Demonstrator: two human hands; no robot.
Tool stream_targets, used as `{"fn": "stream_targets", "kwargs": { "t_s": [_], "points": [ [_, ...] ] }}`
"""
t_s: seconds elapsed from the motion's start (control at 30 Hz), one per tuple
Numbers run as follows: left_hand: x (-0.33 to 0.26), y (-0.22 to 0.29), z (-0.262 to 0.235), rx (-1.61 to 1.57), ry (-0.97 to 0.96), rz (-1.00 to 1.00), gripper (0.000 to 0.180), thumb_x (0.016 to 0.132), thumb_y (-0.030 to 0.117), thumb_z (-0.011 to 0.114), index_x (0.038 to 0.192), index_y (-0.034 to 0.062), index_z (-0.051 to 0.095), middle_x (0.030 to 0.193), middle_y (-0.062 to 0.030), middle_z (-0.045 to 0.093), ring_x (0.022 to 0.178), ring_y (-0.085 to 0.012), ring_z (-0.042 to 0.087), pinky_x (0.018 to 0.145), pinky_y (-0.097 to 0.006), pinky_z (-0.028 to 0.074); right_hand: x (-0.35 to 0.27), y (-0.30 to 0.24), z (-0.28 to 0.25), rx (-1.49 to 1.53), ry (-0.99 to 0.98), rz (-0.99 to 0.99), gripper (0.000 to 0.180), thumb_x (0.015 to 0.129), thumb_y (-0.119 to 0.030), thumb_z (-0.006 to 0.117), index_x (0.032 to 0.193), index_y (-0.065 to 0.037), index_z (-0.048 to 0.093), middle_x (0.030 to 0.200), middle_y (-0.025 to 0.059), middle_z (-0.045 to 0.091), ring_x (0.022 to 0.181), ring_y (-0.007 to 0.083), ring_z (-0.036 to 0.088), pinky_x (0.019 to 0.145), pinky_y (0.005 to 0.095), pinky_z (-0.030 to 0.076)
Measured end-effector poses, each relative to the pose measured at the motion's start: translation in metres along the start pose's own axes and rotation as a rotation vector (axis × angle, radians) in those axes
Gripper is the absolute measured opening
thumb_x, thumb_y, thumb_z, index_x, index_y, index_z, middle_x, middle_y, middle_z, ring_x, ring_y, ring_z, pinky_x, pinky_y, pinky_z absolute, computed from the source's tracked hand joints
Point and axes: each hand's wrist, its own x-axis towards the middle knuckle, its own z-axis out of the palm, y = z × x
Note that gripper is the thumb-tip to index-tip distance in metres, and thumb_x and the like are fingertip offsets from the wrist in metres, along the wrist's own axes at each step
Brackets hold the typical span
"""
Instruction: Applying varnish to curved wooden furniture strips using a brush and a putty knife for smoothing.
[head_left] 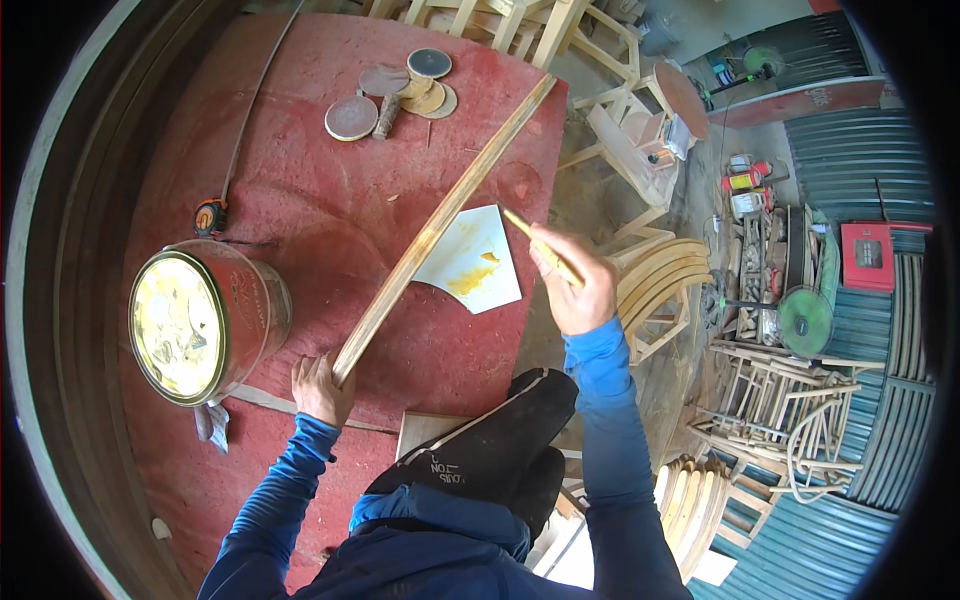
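Note:
A long narrow wooden strip [440, 222] lies slanted across the red tabletop [310, 200], its surface glossy. My left hand [320, 388] grips its near end. My right hand [572, 285] holds a thin wooden stick [540, 245] whose tip hangs over a white tile [472, 258] smeared with yellow glue. The tile rests on the table just right of the strip. Both arms wear blue sleeves.
A large round tin [205, 320] with a pale lid lies at the left. A tape measure [210, 216] and several sanding discs [400, 90] sit further back. Wooden chair frames [640, 110] and curved parts [660, 275] crowd the floor at right, beside corrugated metal walls.

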Motion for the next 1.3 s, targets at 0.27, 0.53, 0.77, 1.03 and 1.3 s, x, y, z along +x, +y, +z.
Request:
{"fn": "stream_targets", "kwargs": {
  "t_s": [0.27,0.53,0.77,1.03,1.3],
  "points": [
    [-0.002,-0.009,0.01,0.016,0.001,-0.01,0.034,0.081,0.027,0.074,0.108,0.0057,0.071,0.079,-0.0147,0.063,0.085,-0.0345,0.061,0.096,-0.049,0.046,0.008,0.002,0.006,-0.036,-0.049,-0.014,0.025,0.091,-0.002,0.069,0.115,0.0,0.071,0.109,0.0186,0.074,0.099,0.0298,0.074,0.086,0.0358,0.057],
    [0.002,-0.001,0.001,0.01,0.027,0.036,0.034,0.082,0.025,0.073,0.11,0.0054,0.071,0.079,-0.0141,0.062,0.084,-0.0337,0.061,0.096,-0.047,0.046,-0.004,-0.001,0.005,0.074,0.054,0.08,0.024,0.092,-0.004,0.072,0.116,-0.001,0.072,0.107,0.0176,0.075,0.096,0.0265,0.074,0.084,0.0332,0.058],
    [0.001,-0.004,0.002,-0.004,0.029,0.024,0.033,0.082,0.025,0.073,0.108,0.0046,0.071,0.08,-0.0138,0.063,0.085,-0.0338,0.061,0.097,-0.047,0.046,-0.018,-0.005,0.028,-0.201,-0.103,-0.211,0.039,0.084,0.003,0.069,0.121,-0.008,0.071,0.122,0.0155,0.07,0.104,0.0318,0.071,0.088,0.038,0.059],
    [0.001,0.0,0.0,-0.004,0.014,0.006,0.034,0.081,0.025,0.074,0.108,0.0046,0.07,0.084,-0.0132,0.066,0.087,-0.0334,0.062,0.098,-0.048,0.046,-0.03,-0.025,0.012,-0.158,-0.162,-0.195,0.04,0.082,0.0,0.071,0.121,-0.008,0.07,0.124,0.0161,0.069,0.105,0.0352,0.07,0.09,0.0396,0.059],
    [0.001,-0.001,0.002,0.003,0.012,-0.011,0.035,0.081,0.025,0.074,0.108,0.003,0.07,0.083,-0.0136,0.066,0.088,-0.0333,0.062,0.098,-0.048,0.046,-0.021,-0.02,0.029,-0.384,-0.261,-0.214,0.037,0.086,-0.005,0.066,0.123,-0.011,0.067,0.126,0.0133,0.068,0.107,0.0323,0.069,0.092,0.0388,0.058]
  ]
}}
